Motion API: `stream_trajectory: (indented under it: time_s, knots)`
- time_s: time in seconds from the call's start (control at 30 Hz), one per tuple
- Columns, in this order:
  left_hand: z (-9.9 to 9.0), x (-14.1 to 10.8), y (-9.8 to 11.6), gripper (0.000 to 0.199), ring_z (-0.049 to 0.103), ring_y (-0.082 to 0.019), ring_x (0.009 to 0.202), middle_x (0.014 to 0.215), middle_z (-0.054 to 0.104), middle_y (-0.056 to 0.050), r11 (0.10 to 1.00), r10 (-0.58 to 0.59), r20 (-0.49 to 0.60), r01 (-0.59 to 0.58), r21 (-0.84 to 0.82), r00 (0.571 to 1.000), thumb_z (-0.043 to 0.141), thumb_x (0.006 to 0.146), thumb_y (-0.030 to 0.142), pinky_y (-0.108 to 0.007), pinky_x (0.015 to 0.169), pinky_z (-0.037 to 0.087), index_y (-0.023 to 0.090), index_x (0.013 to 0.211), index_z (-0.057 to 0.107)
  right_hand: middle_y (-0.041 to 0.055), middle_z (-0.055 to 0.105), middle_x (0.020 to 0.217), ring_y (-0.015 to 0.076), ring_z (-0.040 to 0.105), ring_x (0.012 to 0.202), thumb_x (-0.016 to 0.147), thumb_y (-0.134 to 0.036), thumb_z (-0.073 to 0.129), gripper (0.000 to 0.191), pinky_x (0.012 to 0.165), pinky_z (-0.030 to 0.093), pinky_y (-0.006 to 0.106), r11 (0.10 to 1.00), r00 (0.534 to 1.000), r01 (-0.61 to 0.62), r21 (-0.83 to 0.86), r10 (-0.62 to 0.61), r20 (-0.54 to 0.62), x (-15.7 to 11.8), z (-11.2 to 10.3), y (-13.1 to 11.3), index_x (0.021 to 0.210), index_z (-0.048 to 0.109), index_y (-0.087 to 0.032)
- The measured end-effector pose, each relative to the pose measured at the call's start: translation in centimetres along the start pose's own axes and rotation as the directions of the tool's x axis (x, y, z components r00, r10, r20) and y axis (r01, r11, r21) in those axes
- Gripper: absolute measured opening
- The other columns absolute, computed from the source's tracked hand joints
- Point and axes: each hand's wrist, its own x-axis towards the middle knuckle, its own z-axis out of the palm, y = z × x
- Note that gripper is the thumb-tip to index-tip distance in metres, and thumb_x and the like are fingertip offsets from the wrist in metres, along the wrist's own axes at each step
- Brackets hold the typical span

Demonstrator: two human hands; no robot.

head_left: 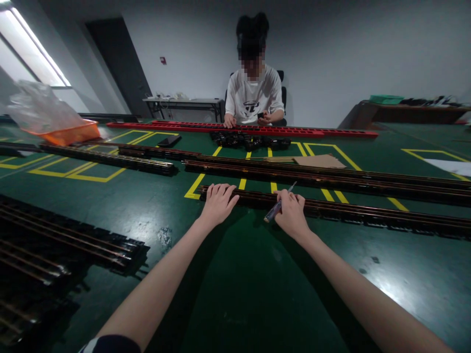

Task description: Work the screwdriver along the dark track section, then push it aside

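Note:
My left hand (220, 203) lies over the left end of a long black rail with copper-coloured strips (353, 214), its fingers stretched out and the thumb apart. In my right hand (292, 213) is a screwdriver (273, 212). Its translucent handle sticks out toward me at the lower left, and its thin shaft points up and away to the right. The right hand's fingers are closed around it, just in front of the same rail. Whether the screwdriver touches the rail I cannot tell.
Similar rails (316, 180) lie behind, and a stack of them (73, 230) is at left. Beyond are cardboard (321, 161), black parts (239, 141), a phone (170, 140), a red frame (331, 132) and an orange basket (69, 133). A person (253, 93) sits opposite.

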Motion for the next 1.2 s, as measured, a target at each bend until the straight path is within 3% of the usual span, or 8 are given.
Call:
stream_trajectory:
  time_s: [0.47, 0.7, 0.8, 0.9, 1.0, 1.03, 1.1, 1.2]
  knots:
    - [-0.2, -0.2, 0.6, 0.041, 0.047, -0.023, 0.116, 0.12, 0.059, -0.006, 0.999, -0.028, -0.014, 0.028, -0.047, 0.999, 0.027, 0.096, 0.04, -0.046, 0.108, 0.026, 0.02, 0.117, 0.056, 0.012, 0.064, 0.107, 0.0269, 0.058, 0.1, 0.071, -0.01, 0.042, 0.022, 0.09, 0.027, 0.043, 0.993, 0.997, 0.061, 0.096, -0.057, -0.042, -0.4, 0.6, 0.8, 0.089, 0.039, -0.022]
    - [-0.5, -0.4, 0.8, 0.035, 0.05, -0.022, 0.119, 0.119, 0.062, -0.008, 0.991, -0.125, -0.116, 0.118, -0.058, 0.985, 0.034, 0.095, 0.031, -0.044, 0.109, 0.028, 0.019, 0.115, 0.059, 0.013, 0.066, 0.111, 0.0277, 0.061, 0.096, 0.078, -0.017, 0.044, 0.011, 0.09, 0.03, 0.046, 0.99, 0.996, 0.086, 0.114, -0.08, -0.049, -0.6, 1.0, 1.1, 0.085, 0.038, -0.023]
    - [-0.6, -0.6, 0.4, 0.034, 0.048, -0.026, 0.121, 0.123, 0.059, -0.012, 0.958, -0.287, -0.241, 0.279, -0.068, 0.927, 0.036, 0.093, 0.029, -0.047, 0.105, 0.033, 0.017, 0.116, 0.058, 0.0124, 0.066, 0.111, 0.0278, 0.062, 0.096, 0.077, -0.017, 0.044, 0.011, 0.089, 0.031, 0.047, 0.989, 0.995, 0.094, 0.117, -0.087, -0.057, -0.6, 1.1, 1.2, 0.085, 0.04, -0.023]
    - [-0.6, -0.7, -0.5, 0.034, 0.048, -0.03, 0.119, 0.123, 0.057, -0.015, 0.879, -0.477, -0.323, 0.445, -0.171, 0.817, 0.039, 0.09, 0.028, -0.05, 0.099, 0.037, 0.016, 0.116, 0.057, 0.0121, 0.067, 0.11, 0.0274, 0.062, 0.095, 0.076, -0.015, 0.044, 0.013, 0.09, 0.032, 0.047, 0.989, 0.996, 0.08, 0.127, -0.076, -0.042, -0.6, 1.1, 1.2, 0.085, 0.041, -0.023]
    - [-0.4, -0.6, -1.6, 0.033, 0.05, -0.031, 0.116, 0.118, 0.06, -0.016, 0.7, -0.709, -0.253, 0.613, -0.365, 0.658, 0.039, 0.089, 0.029, -0.05, 0.093, 0.041, 0.016, 0.114, 0.057, 0.0125, 0.066, 0.111, 0.0269, 0.062, 0.095, 0.073, -0.01, 0.042, 0.016, 0.09, 0.032, 0.048, 0.985, 0.998, 0.067, 0.156, -0.065, -0.018, -0.7, 1.0, 1.2, 0.084, 0.042, -0.023]
    - [-0.4, -0.6, -2.0, 0.033, 0.054, -0.03, 0.112, 0.114, 0.063, -0.015, 0.664, -0.741, -0.226, 0.637, -0.391, 0.633, 0.037, 0.089, 0.028, -0.049, 0.092, 0.042, 0.016, 0.113, 0.057, 0.0126, 0.066, 0.111, 0.0267, 0.062, 0.095, 0.073, -0.01, 0.041, 0.016, 0.09, 0.032, 0.048, 0.984, 0.998, 0.068, 0.163, -0.066, -0.014, -0.7, 1.0, 1.2, 0.084, 0.043, -0.023]
    - [-0.3, -0.6, -2.4, 0.033, 0.058, -0.027, 0.106, 0.108, 0.066, -0.013, 0.63, -0.766, -0.193, 0.656, -0.415, 0.613, 0.033, 0.091, 0.026, -0.046, 0.091, 0.042, 0.017, 0.11, 0.058, 0.0122, 0.067, 0.108, 0.0261, 0.063, 0.095, 0.078, -0.012, 0.04, 0.017, 0.09, 0.032, 0.047, 0.983, 0.997, 0.072, 0.17, -0.07, -0.017, -0.7, 1.0, 1.3, 0.09, 0.046, -0.022]
    - [-0.3, -0.4, -2.8, 0.033, 0.061, -0.025, 0.102, 0.104, 0.068, -0.011, 0.625, -0.765, -0.162, 0.661, -0.415, 0.623, 0.032, 0.091, 0.026, -0.043, 0.091, 0.041, 0.019, 0.105, 0.061, 0.0102, 0.068, 0.104, 0.0249, 0.063, 0.095, 0.086, -0.019, 0.039, 0.02, 0.09, 0.032, 0.045, 0.982, 0.995, 0.096, 0.164, -0.088, -0.056, -0.6, 1.3, 1.4, 0.103, 0.049, -0.022]
